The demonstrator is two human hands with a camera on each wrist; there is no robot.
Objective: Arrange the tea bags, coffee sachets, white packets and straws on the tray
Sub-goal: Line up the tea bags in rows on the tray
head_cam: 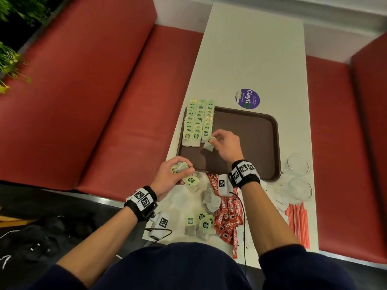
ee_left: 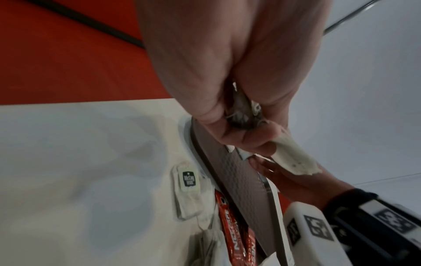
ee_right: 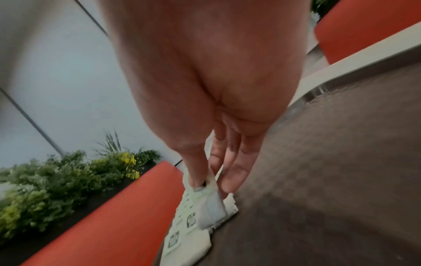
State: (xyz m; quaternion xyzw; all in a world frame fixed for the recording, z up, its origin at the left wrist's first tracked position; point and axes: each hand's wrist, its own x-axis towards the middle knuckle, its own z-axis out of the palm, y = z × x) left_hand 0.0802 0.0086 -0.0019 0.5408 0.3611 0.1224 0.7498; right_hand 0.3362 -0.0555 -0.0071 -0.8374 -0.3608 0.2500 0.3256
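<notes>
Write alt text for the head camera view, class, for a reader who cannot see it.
A person's right hand pinches a tea bag over a brown tray, beside three rows of tea bags along its left side. The left hand grips a bunch of tea bags near the tray's front edge, with red coffee sachets and orange straws on the white table.

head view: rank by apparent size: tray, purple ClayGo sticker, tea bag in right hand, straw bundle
1. tray, by far the largest
2. straw bundle
3. purple ClayGo sticker
4. tea bag pinched by the right hand

The straws lie nearer the camera than the sticker, so their lead is partly perspective.
</notes>
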